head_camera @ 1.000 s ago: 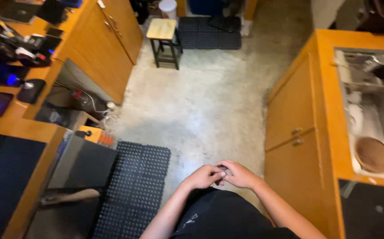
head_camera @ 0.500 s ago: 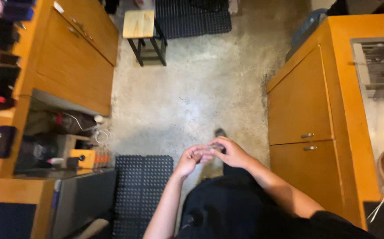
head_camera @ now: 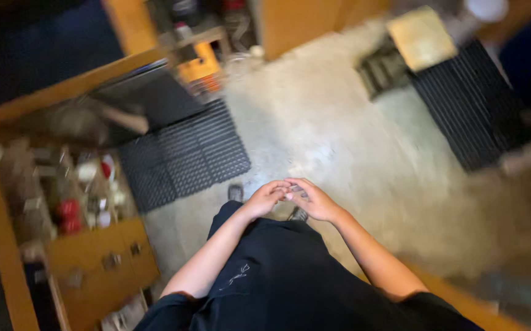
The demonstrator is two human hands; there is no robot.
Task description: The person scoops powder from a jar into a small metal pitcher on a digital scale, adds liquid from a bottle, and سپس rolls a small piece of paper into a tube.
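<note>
Above the pale floor [head_camera: 339, 141], the left hand [head_camera: 267, 197] and right hand [head_camera: 314, 201] meet, fingers touching, in front of the black apron [head_camera: 277, 276]. Whether they pinch anything I cannot tell. A black rubber mat [head_camera: 182, 156] lies just left.

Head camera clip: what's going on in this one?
A person in dark clothing stands on a pale concrete floor, both hands joined in front of the body. The left hand and right hand touch, with fingers overlapping around something small between them; blur hides what it is. A black rubber mat lies to the left near wooden cabinets, and a small stool stands beside another mat farther off.
</note>
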